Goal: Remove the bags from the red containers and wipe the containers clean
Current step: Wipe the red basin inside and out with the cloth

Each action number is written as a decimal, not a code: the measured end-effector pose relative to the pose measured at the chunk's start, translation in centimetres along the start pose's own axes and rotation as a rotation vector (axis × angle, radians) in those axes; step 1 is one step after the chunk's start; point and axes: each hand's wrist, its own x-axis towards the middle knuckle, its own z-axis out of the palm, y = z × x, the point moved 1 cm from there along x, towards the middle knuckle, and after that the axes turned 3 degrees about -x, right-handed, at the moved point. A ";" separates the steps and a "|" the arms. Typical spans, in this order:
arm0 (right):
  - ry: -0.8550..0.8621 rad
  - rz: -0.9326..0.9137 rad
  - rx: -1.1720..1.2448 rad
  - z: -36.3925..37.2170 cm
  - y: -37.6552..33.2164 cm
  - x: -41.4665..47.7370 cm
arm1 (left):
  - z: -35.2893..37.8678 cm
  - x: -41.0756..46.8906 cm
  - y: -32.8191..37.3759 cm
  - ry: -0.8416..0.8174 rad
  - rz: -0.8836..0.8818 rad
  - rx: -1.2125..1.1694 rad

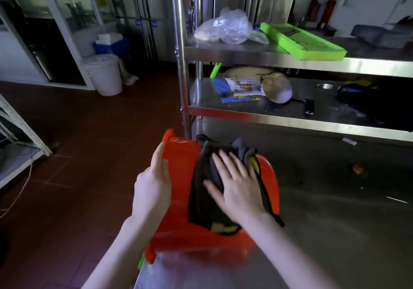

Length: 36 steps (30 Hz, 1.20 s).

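- One red container (181,228) is all I can see, lower centre of the frame, tipped over at the near left edge of the counter (335,221) — no bag shows on it, so I judge the bag step done for this one.
- Wiping looks under way: the right hand (237,188) presses a dark cloth (201,194) with yellow patches onto the container's wall, fingers (225,161) spread and flat.
- The left hand (154,183) steadies the container's left side, fingers straight and pressed together.
- A crumpled clear bag (225,28) lies on the shelf (245,54) at upper centre; whether it came from this container I cannot tell.
- Left to do, I judge: the remaining surfaces, and any other containers — none in view.
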 end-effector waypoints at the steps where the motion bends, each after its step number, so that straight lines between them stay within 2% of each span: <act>1: -0.038 0.069 0.003 -0.2 1.1 1.9 | 0.1 0.0 0.0 0.005 -0.006 -0.024; 4: -0.238 0.172 0.099 -0.1 4.3 6.6 | 0.5 0.7 0.4 0.005 -0.017 0.034; 6: -0.287 0.163 0.130 0.2 5.2 7.3 | 0.7 1.2 0.4 0.000 -0.050 0.087; 10: -0.073 0.057 0.029 0.0 4.6 1.5 | 0.6 1.9 -1.0 0.000 -0.125 0.126; 12: 0.014 0.003 0.002 0.1 4.6 -2.9 | 0.3 2.1 -1.5 -0.013 -0.108 0.103; 15: 0.065 -0.035 0.029 0.9 4.8 -7.9 | -0.3 0.9 -1.9 -0.030 -0.057 0.011; 17: 0.076 -0.024 0.035 1.0 5.3 -7.8 | -0.7 -0.4 -2.2 -0.016 -0.047 -0.050; 19: 0.063 0.063 0.035 0.6 6.5 -5.4 | -1.0 -2.0 -2.7 0.009 -0.033 -0.113; 21: -0.044 0.170 0.163 -0.1 8.4 -1.9 | -1.2 -3.6 -3.1 0.029 -0.028 -0.150; 23: -0.298 0.236 0.321 -0.5 9.7 1.4 | -1.3 -4.7 -3.4 0.050 -0.034 -0.174; 25: -0.459 0.237 0.298 -0.6 9.1 3.5 | -1.1 -5.0 -3.5 0.070 -0.039 -0.205; 27: -0.401 0.182 0.217 -0.4 6.4 4.8 | -0.9 -4.8 -3.4 0.061 -0.028 -0.216; 30: -0.192 -0.048 0.178 -0.3 -1.0 5.7 | -0.9 -4.4 -3.9 0.033 -0.001 -0.164; 32: -0.161 -0.178 0.175 -0.3 -5.5 5.6 | -1.3 -4.5 -4.4 0.030 0.022 -0.130; 34: -0.138 -0.231 0.177 -0.4 -6.9 5.6 | -1.5 -4.7 -4.6 0.031 0.029 -0.141; 36: -0.106 -0.223 0.189 -0.4 -5.1 5.7 | -1.5 -4.9 -4.4 0.042 0.016 -0.184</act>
